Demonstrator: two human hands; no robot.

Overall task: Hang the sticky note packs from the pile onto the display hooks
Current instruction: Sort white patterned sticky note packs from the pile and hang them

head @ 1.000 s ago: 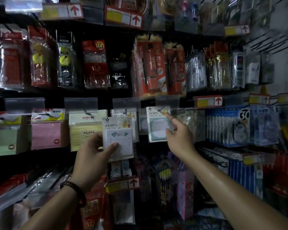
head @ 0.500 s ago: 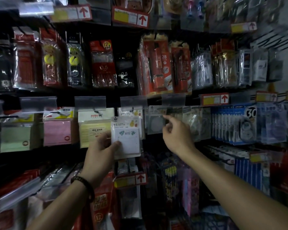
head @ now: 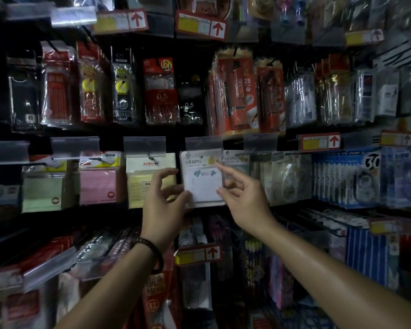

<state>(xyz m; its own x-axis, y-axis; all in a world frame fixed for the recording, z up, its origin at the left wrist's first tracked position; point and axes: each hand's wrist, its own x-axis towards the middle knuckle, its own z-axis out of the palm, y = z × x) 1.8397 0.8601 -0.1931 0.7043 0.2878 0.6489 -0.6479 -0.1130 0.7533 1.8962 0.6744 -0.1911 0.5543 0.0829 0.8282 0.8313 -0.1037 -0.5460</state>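
Observation:
A white sticky note pack (head: 203, 184) in clear wrap, printed "BE HAPPY", sits in the middle row with its top just under a clear label holder (head: 203, 143). The hook itself is hard to make out. My left hand (head: 163, 207) pinches the pack's lower left edge between thumb and a fingertip, its other fingers spread. My right hand (head: 243, 200) is on the pack's right side, with the index finger touching the upper right corner and the thumb near the right edge. More packs of the same kind (head: 235, 162) hang just right of it.
Yellow (head: 140, 184), pink (head: 97, 184) and green (head: 43, 191) note pads hang to the left. Correction tapes (head: 356, 176) hang to the right, pen packs (head: 237, 91) in the row above, more goods on hooks below. A red price tag (head: 199, 254) juts out under my hands.
My left hand has carried the white pack up and to the right into the row. My right hand left the pack it was touching on the hook and came to the white pack's right edge.

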